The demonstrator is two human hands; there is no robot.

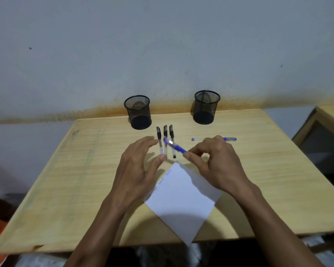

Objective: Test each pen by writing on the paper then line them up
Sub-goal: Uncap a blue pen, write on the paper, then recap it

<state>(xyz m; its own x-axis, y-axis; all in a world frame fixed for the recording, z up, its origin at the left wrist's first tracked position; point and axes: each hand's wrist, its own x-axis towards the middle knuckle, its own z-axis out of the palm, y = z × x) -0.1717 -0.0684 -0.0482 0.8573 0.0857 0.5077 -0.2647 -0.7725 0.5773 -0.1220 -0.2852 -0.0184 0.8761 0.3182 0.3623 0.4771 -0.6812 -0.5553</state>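
Three black-capped pens (171, 140) lie side by side, pointing away from me, on the wooden table (258, 160). My right hand (214, 162) pinches a blue pen (175, 146) by its near end and holds it slanted above the row, its cap to the upper left. My left hand (138, 166) hovers left of the row with fingers spread and relaxed, holding nothing. A second blue pen (198, 139) lies crosswise behind my right hand, partly hidden by it. A white sheet of paper (183, 201) with a few written marks lies turned like a diamond under my wrists.
Two black mesh pen cups stand at the back of the table, one at the left (137, 112) and one at the right (206, 106), close to the wall. The paper's near corner hangs over the table's front edge. Another wooden piece of furniture (324, 120) stands at the right.
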